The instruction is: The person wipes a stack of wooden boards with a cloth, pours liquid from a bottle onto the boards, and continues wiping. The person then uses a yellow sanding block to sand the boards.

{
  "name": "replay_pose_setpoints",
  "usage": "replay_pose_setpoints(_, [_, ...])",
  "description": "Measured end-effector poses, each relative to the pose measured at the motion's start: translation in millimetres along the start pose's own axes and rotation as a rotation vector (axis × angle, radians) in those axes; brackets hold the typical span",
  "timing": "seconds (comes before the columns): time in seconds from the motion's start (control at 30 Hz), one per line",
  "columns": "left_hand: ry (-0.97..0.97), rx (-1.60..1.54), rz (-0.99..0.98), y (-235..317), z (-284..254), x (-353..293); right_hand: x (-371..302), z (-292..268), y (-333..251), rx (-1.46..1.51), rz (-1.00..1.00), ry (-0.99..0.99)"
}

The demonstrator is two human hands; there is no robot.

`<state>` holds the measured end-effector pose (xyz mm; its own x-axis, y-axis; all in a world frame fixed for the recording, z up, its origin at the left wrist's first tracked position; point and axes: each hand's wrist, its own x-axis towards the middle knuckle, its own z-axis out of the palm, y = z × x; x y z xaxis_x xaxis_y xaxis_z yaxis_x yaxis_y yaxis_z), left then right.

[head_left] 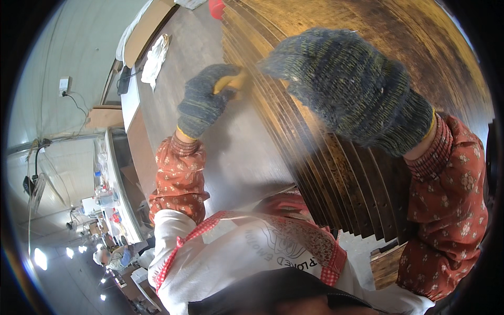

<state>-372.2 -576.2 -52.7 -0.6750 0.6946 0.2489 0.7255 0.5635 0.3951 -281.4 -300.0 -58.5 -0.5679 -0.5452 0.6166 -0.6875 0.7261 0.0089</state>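
A tall stack of thin brown boards (336, 163) with wood-like streaks stands at the right, its edges stepped like a fan. My left hand (202, 102), in a dark knitted glove with a yellow palm, hovers over the grey tabletop (231, 163) beside the stack's left edge. Its fingers are bent toward that edge and their tips are blurred. Above the boards is my right hand (352, 89), gloved alike, back upward and fingertips pointing left. Those fingertips are smeared and partly hidden, so any hold on a board cannot be made out. Both forearms wear red flowered sleeves.
A crumpled white cloth (155, 60) lies at the tabletop's far left. Something red (216, 9) sits at the far end of the stack. A wooden piece (387, 265) shows below the boards at lower right. Another person (118, 256) is at the distant lower left.
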Motion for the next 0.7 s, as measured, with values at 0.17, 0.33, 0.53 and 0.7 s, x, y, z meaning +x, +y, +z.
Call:
replay_pose_setpoints(0.17, [-0.094, 0.228, 0.040, 5.4, 3.3, 1.9, 10.8, -15.1, -5.2, 0.119, 0.132, -0.150])
replay_pose_setpoints(0.33, [-0.137, 0.308, -0.002, 1.3, 11.3, 2.8, 19.9, -32.3, -4.7, 0.134, 0.139, -0.241])
replay_pose_setpoints(0.53, [-0.125, 0.280, -0.023, 4.5, 18.5, 3.1, 5.2, -21.2, -7.5, 0.074, 0.065, -0.011])
replay_pose_setpoints(0.7, [0.002, 0.294, 0.028, -1.6, 3.9, 7.2, -1.7, -16.0, -4.3, 0.036, 0.011, 0.122])
